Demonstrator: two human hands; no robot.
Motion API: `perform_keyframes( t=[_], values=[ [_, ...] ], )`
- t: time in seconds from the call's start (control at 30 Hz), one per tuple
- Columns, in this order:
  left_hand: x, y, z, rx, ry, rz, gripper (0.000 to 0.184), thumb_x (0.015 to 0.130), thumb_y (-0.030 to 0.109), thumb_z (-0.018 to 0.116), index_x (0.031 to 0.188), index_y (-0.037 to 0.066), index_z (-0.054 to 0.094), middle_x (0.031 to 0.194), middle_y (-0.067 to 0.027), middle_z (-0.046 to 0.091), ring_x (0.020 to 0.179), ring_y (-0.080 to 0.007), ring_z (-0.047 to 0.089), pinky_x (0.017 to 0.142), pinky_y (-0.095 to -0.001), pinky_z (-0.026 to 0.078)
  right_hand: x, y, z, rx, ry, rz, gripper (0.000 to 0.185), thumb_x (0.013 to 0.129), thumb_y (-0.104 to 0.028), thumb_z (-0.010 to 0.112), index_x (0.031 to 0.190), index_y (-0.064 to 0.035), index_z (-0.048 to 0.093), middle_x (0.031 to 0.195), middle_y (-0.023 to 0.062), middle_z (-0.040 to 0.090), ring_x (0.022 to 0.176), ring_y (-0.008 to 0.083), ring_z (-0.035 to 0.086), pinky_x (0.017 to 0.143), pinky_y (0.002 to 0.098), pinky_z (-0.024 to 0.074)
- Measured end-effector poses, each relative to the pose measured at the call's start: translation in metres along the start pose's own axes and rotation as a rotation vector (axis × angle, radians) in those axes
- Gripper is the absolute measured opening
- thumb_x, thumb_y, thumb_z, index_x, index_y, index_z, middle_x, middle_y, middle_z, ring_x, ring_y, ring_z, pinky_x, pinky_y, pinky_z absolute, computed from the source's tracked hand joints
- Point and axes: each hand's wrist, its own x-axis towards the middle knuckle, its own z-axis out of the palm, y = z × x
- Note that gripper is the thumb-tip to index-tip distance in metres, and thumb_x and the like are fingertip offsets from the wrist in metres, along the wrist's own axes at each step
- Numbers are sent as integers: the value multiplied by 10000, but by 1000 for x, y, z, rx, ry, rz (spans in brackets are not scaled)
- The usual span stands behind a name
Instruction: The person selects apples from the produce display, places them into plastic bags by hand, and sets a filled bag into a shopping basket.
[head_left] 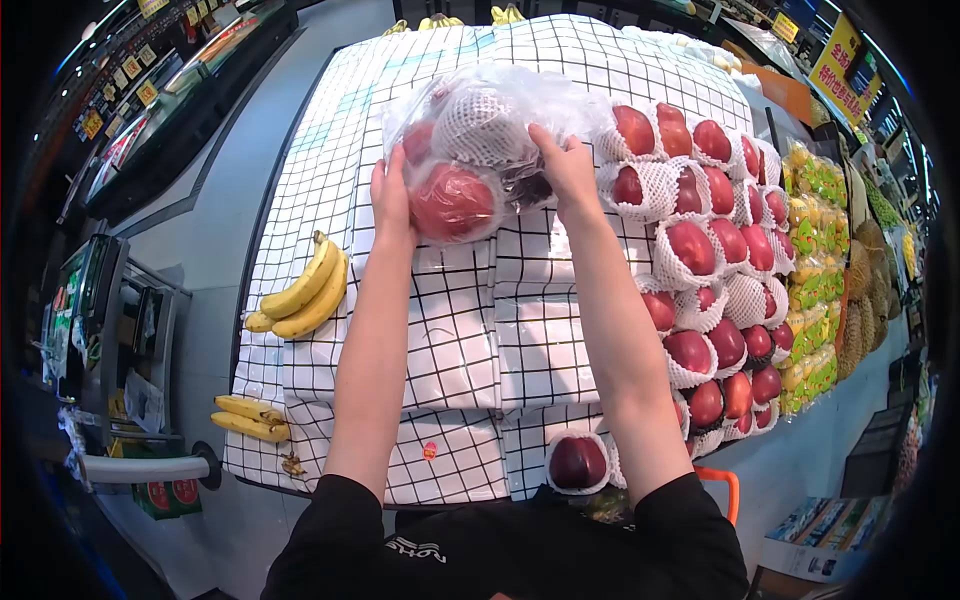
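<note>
Left hand (392, 193) and right hand (567, 168) grip a clear plastic bag (470, 150) between curved yellow bananas (308, 293) and round, white-netted red fruit (692, 247).

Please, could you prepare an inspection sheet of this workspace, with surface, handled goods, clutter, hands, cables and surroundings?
Surface: white cloth with black grid lines.
Job's things: clear plastic bag with red fruit and white foam netting.
Clutter: small red sticker and brown scrap near the front edge.
Hands: left hand against the bag's left side, grip unclear; right hand holding its right side.
Cables: nothing seen.
Surroundings: bananas at left, foam-wrapped red fruits at right, yellow packages beyond.
</note>
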Motion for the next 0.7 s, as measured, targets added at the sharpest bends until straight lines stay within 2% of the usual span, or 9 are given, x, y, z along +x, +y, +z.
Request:
perform_keyframes(
  t=[0.03,0.1,0.13,0.2,0.37,0.43,0.53,0.6,0.7],
  values=[
    [3,2,1,4,3,-2,749,927,385,579,1435,-54,247,1441,-191,362,1271,-270,445,1009,-376,418,8,9,2,2,0,5,509,822,-365,713,1043,78,595,969,136,663,866,172,619,762,300,479],
    [8,4,2,25,-83,26,610,917,359,608,1322,-52,410,1291,-169,509,1130,-245,548,908,-355,487,13,15,8,179,11,-21,333,907,-245,628,1016,69,615,949,101,669,853,128,606,734,275,471],
    [11,5,3,31,-80,25,610,917,359,608,1322,-52,410,1291,-169,509,1130,-245,548,908,-355,487,11,11,12,183,11,-17,333,907,-245,628,1016,69,615,949,101,669,853,128,606,734,275,471],
    [15,7,5,96,-22,14,505,919,351,608,1225,-33,490,1164,-136,583,1034,-220,590,861,-343,507,5,-5,21,333,136,-201,237,967,-166,537,994,51,629,950,85,673,849,107,595,736,252,467],
    [19,12,10,112,-19,-7,409,958,303,537,1186,-36,525,1111,-143,618,979,-231,633,834,-362,543,13,-35,33,557,126,-338,274,1001,-201,488,981,26,641,983,96,680,857,122,604,779,259,476],
    [12,19,13,135,-13,-14,406,960,301,528,1187,-36,525,1107,-148,620,983,-234,633,839,-360,544,9,-55,43,695,20,-391,297,1011,-208,463,990,25,645,975,103,685,860,130,613,780,271,485],
    [1,23,12,81,-16,-107,399,965,298,505,1200,-24,523,1115,-155,618,988,-244,636,862,-368,541,-8,-80,51,601,-69,-417,322,1018,-219,446,951,27,643,946,114,695,798,126,624,690,254,502],
    [-2,18,6,-85,-197,-108,411,978,324,452,1236,10,511,1148,-143,611,1024,-255,626,899,-387,530,-19,-95,61,679,-138,-400,361,1022,-250,439,915,26,647,895,108,701,725,106,621,618,234,502],
    [-20,-1,0,-234,-177,19,465,968,406,448,1208,13,515,1160,-120,597,1017,-227,621,870,-371,527,-42,-112,57,560,-226,-458,390,1020,-284,444,883,18,649,862,111,701,723,114,627,616,242,514]
  ],
)
